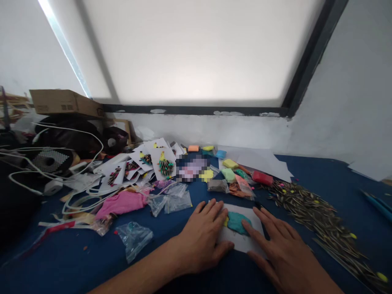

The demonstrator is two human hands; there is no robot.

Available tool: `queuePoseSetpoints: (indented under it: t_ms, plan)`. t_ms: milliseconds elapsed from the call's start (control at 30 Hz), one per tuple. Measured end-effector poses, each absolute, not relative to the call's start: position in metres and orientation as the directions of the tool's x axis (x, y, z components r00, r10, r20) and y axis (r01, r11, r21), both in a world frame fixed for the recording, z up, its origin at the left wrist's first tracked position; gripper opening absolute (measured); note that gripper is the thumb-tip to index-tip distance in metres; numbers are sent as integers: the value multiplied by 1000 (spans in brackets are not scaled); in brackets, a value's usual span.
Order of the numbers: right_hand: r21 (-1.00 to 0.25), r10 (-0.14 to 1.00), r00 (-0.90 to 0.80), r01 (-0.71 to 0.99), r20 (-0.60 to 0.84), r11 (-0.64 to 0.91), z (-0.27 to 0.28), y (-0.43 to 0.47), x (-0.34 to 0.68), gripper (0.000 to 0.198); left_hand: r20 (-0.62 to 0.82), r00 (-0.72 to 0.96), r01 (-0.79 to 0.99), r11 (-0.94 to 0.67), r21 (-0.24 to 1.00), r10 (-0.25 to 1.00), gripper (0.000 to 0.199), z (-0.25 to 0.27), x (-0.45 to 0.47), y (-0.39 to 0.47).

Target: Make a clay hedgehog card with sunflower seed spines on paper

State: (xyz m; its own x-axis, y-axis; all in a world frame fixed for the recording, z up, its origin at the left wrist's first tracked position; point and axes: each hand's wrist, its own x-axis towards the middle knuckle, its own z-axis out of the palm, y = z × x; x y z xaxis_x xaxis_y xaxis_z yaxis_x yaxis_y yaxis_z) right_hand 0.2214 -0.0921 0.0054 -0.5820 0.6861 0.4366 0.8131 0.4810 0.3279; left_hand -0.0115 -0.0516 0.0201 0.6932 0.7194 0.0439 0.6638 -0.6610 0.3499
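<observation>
A white sheet of paper (240, 243) lies on the blue tabletop between my hands. Pressed flat on it is a patch of teal modelling clay (238, 223), with a bit of yellow clay showing at its left edge beside my fingers. My left hand (205, 234) rests on the paper's left side, fingers stretched out and thumb on the sheet. On the right side, my right hand (278, 243) is spread, one fingertip touching the teal clay's right edge. Neither hand grips anything.
Sunflower seeds (306, 208) spread along the right. Behind my hands lie clay packets, including a red one (262, 178) and a grey-brown one (218, 186). Finished seed-and-clay cards (165, 165), pink cloth (125, 203), plastic bags (134, 237) and white cables (76, 179) cover the left.
</observation>
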Motion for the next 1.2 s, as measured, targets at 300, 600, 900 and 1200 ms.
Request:
queuePoseSetpoints:
  t_ms: [300,600,900,1200]
  plan:
    - [299,673,-588,808,448,508,10,-94,216,48,45,687,665,-652,364,725,74,20,-11,-51]
    - [307,652,-604,796,458,521,5,-91,210,47,42,683,670,-648,361,729,74,22,-11,-50]
    - [328,601,-641,765,478,555,12,-94,210,44,45,685,665,-649,370,727,73,22,-12,-50]
    - [323,616,-638,768,462,553,12,-92,212,39,38,686,670,-651,357,726,73,23,-11,-49]
